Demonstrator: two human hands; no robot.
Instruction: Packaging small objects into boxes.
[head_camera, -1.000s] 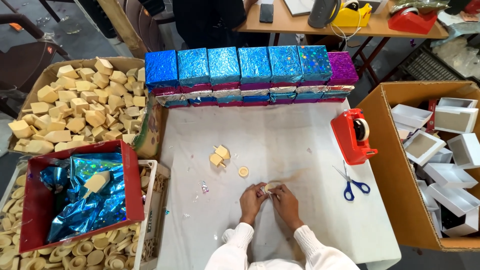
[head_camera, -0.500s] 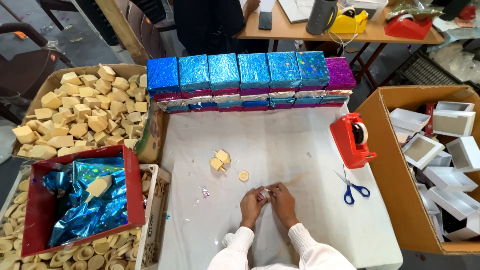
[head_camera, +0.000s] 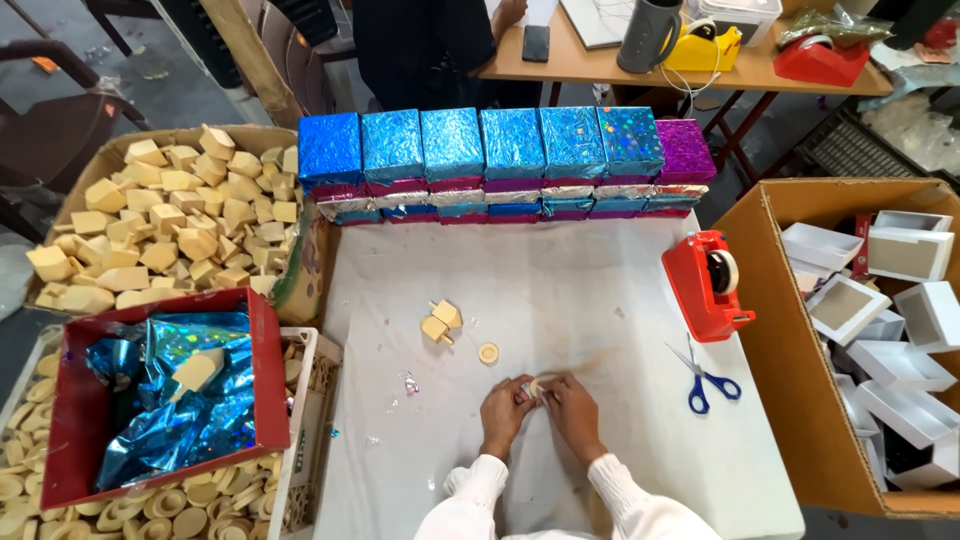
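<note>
The work surface is a table (head_camera: 560, 290) covered in white sheeting, lightly stained near its front centre. The left hand (head_camera: 503, 413) and right hand (head_camera: 573, 411) are brought together at the front edge, fingertips pinched from both sides on a small pale round piece (head_camera: 541, 386) held just above the cloth; whether foil is wrapped on it cannot be told. Just beyond the hands lie a loose pale disc (head_camera: 488, 352) and two small wooden tops (head_camera: 439, 321) touching each other.

Along the far edge stands a row of foil-wrapped boxes (head_camera: 505, 160), blue on top with one purple at the right end, stacked on further layers. At the right side sit a red tape dispenser (head_camera: 706, 283) and blue-handled scissors (head_camera: 708, 378), near each other.

Left of the table, a cardboard box of wooden blocks (head_camera: 160, 225) sits behind a red tray (head_camera: 265, 370) holding blue foil sheets. The tray rests on a crate of pale discs (head_camera: 190, 510). To the right, a large carton (head_camera: 770, 330) contains white box parts. Behind, a wooden desk (head_camera: 680, 68) carries a phone, a grey jug and further dispensers; a person in dark clothing stands at it.
</note>
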